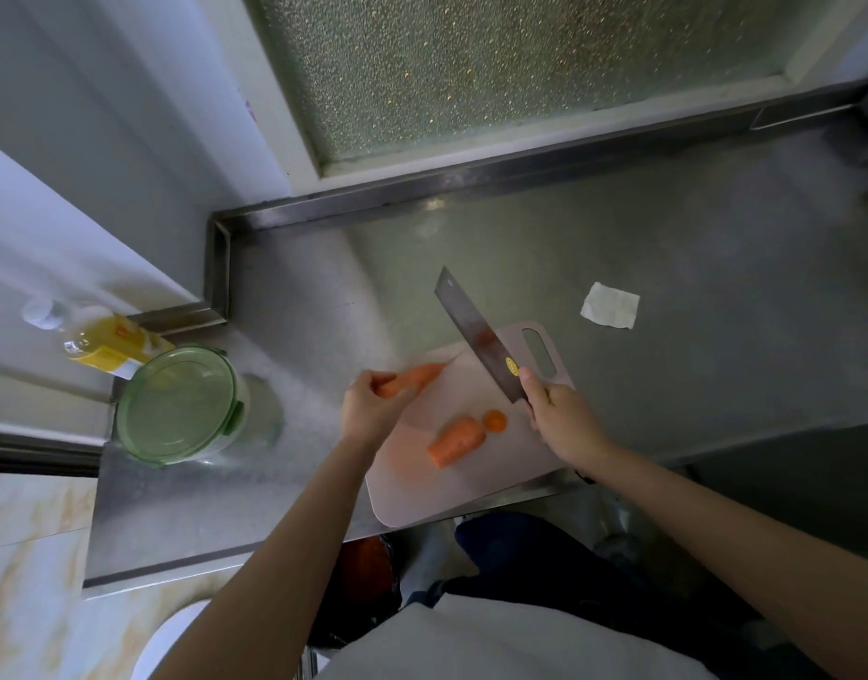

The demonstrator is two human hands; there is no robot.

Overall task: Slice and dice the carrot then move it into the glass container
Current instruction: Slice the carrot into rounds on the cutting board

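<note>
left grip [368, 409] holds carrot tip [412, 377] | right grip [559, 419] holds knife [476, 336] | carrot chunk [456, 441] between grips

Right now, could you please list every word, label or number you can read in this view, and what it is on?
Nothing here is legible as text.
Yellow sticker on the knife blade: too small and blurred to read.
Yellow label on the bottle: print with a red mark, too blurred to read.
</note>
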